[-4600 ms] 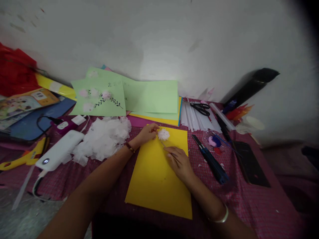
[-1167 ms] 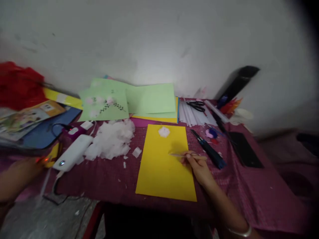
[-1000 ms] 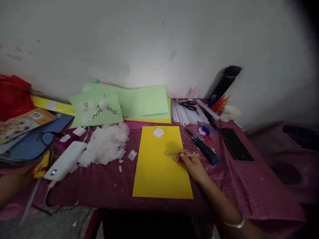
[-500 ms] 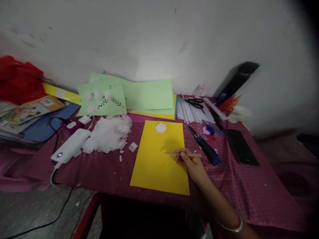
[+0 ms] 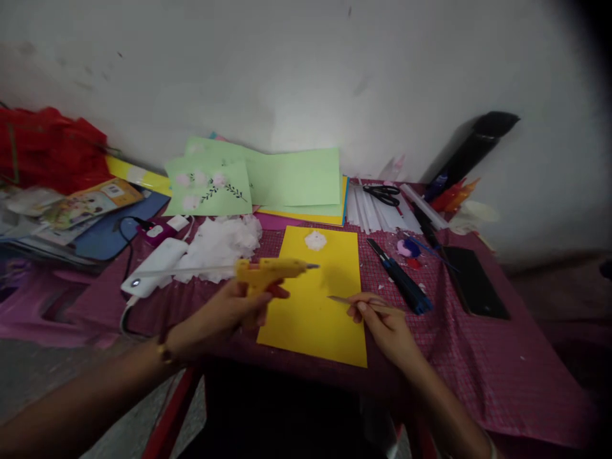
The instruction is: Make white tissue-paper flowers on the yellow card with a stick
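Note:
My left hand [image 5: 239, 309] is wrapped round a yellow glue gun [image 5: 268, 271], whose nozzle points right over the yellow sheet [image 5: 306, 325]. A long pale glue stick [image 5: 196, 270] sticks out of its back end. In my right hand [image 5: 380, 319] a thin wooden stick [image 5: 351, 302] is pinched, its pointed tip above the middle of the sheet. Near the sheet's top edge lies a small white paper flower [image 5: 315, 240]. A heap of crumpled white tissue pieces [image 5: 224, 245] rests to the left.
Right of the sheet lie a blue cutter knife [image 5: 401, 280] and a dark phone [image 5: 473, 280]. Black scissors [image 5: 382, 194] rest on white glue sticks [image 5: 366, 213]. Green decorated cards [image 5: 208, 188] lean at the back. A white power bank [image 5: 155, 264] is at left.
My left hand has come into view from the left with the glue gun. My right hand still holds the stick over the sheet. The whole view has shifted slightly.

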A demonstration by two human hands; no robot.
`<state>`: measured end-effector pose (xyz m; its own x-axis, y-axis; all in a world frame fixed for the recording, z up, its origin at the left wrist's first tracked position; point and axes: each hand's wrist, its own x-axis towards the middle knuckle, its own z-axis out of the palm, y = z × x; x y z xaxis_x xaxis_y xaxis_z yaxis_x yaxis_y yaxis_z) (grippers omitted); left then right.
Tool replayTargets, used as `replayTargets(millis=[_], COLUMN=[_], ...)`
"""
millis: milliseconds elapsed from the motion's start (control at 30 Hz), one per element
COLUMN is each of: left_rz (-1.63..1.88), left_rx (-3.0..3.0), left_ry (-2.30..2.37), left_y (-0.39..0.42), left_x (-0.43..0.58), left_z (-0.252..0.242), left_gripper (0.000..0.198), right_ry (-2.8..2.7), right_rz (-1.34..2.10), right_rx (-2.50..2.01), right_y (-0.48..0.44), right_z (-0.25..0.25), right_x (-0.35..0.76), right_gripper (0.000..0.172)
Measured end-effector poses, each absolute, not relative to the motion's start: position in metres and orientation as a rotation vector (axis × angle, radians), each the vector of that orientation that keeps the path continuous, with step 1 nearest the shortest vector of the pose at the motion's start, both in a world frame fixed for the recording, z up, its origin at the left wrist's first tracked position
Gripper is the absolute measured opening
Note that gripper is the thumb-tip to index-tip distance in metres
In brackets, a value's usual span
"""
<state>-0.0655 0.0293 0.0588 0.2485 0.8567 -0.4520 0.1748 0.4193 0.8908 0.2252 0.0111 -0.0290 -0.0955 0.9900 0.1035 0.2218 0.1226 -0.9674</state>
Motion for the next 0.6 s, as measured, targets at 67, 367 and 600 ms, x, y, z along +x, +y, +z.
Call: replayTargets(millis=[67, 367, 600], left_rz=[0.544, 0.521, 0.575], left_rx=[1.081, 1.190, 1.268], left_ry=[1.150, 1.185, 1.172], left_y=[0.041, 0.062, 0.062], left_x=[-0.039, -0.018, -0.006], left_z=[0.051, 0.043, 0.027], left_gripper=[0.037, 0.017, 0.016], right_ry=[-1.496, -1.488, -1.939], right_rz=[1.016, 0.904, 0.550], right_rx=[-1.288, -1.345, -1.467], right_y=[0.010, 0.026, 0.020], right_z=[-0.030, -0.021, -0.026], right_x=[0.231, 0.254, 0.273], right_gripper=[0.035, 0.032, 0.025])
